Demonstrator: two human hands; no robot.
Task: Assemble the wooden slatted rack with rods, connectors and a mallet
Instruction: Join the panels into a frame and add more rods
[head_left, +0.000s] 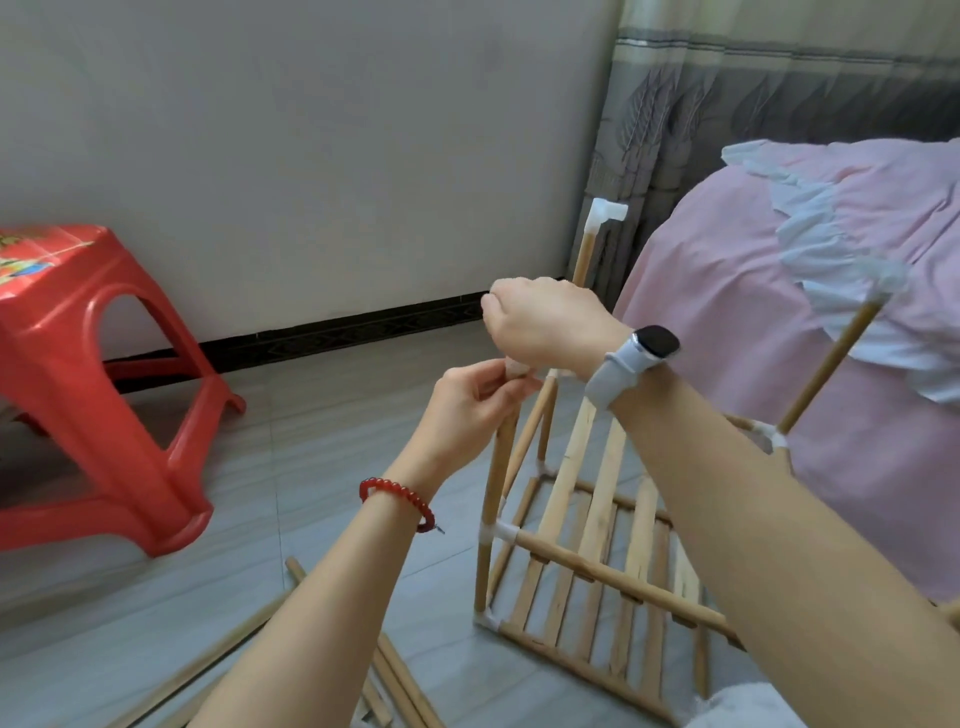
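On the gray floor (311, 467), both hands pinch a rod's (493, 483) top: left hand (467, 410) below, right hand (545, 322) just above.

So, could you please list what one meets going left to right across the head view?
Red plastic stool → loose rods on the floor → left hand → right hand → smartwatch → pink bedcover.
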